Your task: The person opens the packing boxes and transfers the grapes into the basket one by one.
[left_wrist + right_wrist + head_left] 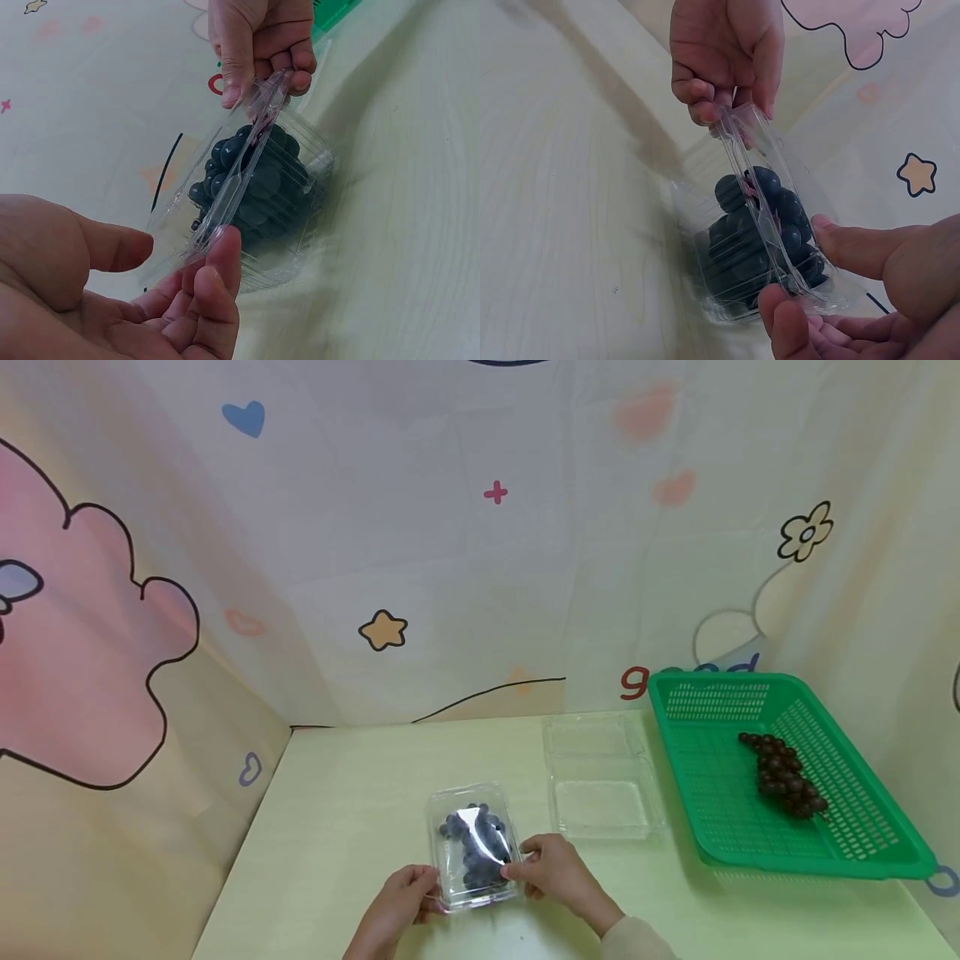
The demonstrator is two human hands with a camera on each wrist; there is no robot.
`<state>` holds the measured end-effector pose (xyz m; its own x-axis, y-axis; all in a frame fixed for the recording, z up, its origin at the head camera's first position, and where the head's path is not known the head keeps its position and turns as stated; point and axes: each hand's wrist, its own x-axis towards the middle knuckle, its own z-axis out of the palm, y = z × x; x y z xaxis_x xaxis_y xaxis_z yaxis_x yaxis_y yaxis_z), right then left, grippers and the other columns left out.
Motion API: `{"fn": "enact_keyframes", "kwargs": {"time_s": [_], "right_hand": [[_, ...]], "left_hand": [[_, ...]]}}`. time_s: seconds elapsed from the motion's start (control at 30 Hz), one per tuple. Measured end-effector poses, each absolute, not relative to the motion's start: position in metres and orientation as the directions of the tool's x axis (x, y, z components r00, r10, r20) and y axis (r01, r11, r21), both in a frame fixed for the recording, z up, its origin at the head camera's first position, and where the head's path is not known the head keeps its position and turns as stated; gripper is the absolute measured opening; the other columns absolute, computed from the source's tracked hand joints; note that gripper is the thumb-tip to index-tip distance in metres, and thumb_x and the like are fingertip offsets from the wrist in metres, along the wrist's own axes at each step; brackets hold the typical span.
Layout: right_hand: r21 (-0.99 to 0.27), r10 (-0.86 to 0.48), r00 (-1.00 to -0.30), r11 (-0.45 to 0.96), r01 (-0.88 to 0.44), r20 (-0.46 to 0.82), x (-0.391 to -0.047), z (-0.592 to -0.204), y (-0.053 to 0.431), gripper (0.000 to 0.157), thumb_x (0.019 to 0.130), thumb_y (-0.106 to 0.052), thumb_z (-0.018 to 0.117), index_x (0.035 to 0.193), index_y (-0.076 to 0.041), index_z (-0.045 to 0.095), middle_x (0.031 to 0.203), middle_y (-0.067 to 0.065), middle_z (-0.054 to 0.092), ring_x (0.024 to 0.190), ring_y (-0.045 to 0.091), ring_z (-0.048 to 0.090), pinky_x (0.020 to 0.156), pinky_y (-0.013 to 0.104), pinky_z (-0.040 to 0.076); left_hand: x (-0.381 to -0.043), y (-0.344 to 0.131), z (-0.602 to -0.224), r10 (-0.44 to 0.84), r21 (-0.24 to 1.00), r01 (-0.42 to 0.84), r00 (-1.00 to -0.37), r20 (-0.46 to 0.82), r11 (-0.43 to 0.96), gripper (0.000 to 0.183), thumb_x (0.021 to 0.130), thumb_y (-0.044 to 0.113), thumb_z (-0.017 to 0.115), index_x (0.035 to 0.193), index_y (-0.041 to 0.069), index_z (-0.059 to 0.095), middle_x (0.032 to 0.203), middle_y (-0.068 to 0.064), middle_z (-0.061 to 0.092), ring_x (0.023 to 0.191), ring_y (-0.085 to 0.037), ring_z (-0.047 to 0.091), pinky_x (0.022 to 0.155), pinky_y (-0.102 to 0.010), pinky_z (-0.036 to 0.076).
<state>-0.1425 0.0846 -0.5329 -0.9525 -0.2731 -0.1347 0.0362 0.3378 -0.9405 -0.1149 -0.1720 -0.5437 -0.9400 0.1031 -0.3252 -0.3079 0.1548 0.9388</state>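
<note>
A clear plastic clamshell box point(452, 860) with its lid folded over is held by both hands at the front middle of the table. Inside lies a bunch of dark grapes point(483, 847), seen through the plastic. My left hand point(402, 897) pinches the box's near left corner between thumb and fingers. On the near right side, my right hand point(558, 874) grips the edge, thumb on top and fingers beneath. The left wrist view shows the fingers point(221, 262) of the left hand against the rim. The box tilts in both wrist views, its lid and base edges close together.
A second clear clamshell box point(602, 806) lies unfolded behind the right hand. To the right stands a green plastic basket point(686, 802) holding a bunch of dark red grapes point(783, 777). A printed curtain point(450, 568) hangs behind the pale table point(322, 827) and along its sides.
</note>
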Motion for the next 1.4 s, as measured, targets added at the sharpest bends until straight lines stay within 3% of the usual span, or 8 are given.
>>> {"fn": "enact_keyframes", "kwargs": {"time_s": [0.33,0.5,0.8,1.13,1.4], "right_hand": [[-0.952,-0.269,-0.941,0.277,0.126,-0.203,-0.142,-0.539,0.084,0.037,0.086,-0.013,0.085,0.100,0.008,0.058,0.065,0.009,0.066,0.049,0.014,0.061,0.049,0.033,0.057],[-0.961,-0.288,-0.928,0.213,0.178,-0.236,-0.140,-0.544,0.082,0.033,0.087,-0.014,0.083,0.091,0.000,0.053,0.063,0.007,0.064,0.048,0.013,0.062,0.047,0.028,0.055],[-0.965,-0.313,-0.917,0.166,0.205,-0.248,-0.137,-0.550,0.077,0.033,0.088,-0.019,0.083,0.083,-0.003,0.055,0.062,0.007,0.067,0.047,0.011,0.063,0.046,0.025,0.053],[-0.968,-0.268,-0.932,0.125,0.217,-0.243,-0.130,-0.557,0.064,0.036,0.088,-0.021,0.084,0.086,-0.003,0.052,0.066,0.010,0.070,0.049,0.014,0.066,0.045,0.025,0.053],[-0.970,-0.253,-0.936,0.077,0.232,-0.244,-0.123,-0.559,0.055,0.040,0.088,-0.024,0.084,0.089,-0.002,0.051,0.069,0.009,0.072,0.050,0.012,0.067,0.044,0.022,0.051]], "left_hand": [[-0.121,-0.173,-0.542,0.080,0.952,-0.271,-0.955,-0.284,0.141,0.042,0.102,0.003,0.055,0.137,-0.020,0.048,0.096,-0.008,0.067,0.079,-0.014,0.060,0.069,-0.026,0.048],[-0.121,-0.173,-0.544,0.069,0.962,-0.259,-0.962,-0.265,0.090,0.047,0.097,-0.004,0.058,0.139,-0.021,0.045,0.101,-0.008,0.065,0.080,-0.014,0.057,0.070,-0.024,0.049],[-0.122,-0.173,-0.545,0.001,0.958,-0.282,-0.959,-0.282,-0.059,0.047,0.099,-0.004,0.061,0.139,-0.022,0.042,0.102,-0.010,0.064,0.083,-0.012,0.061,0.074,-0.025,0.055],[-0.127,-0.172,-0.547,-0.068,0.940,-0.281,-0.952,-0.299,-0.195,0.047,0.102,-0.003,0.060,0.140,-0.021,0.041,0.109,-0.011,0.058,0.092,-0.015,0.063,0.084,-0.028,0.058],[-0.130,-0.169,-0.548,-0.147,0.929,-0.269,-0.939,-0.312,-0.256,0.048,0.103,-0.003,0.057,0.143,-0.020,0.037,0.111,-0.013,0.056,0.090,-0.014,0.060,0.080,-0.024,0.056]]}}
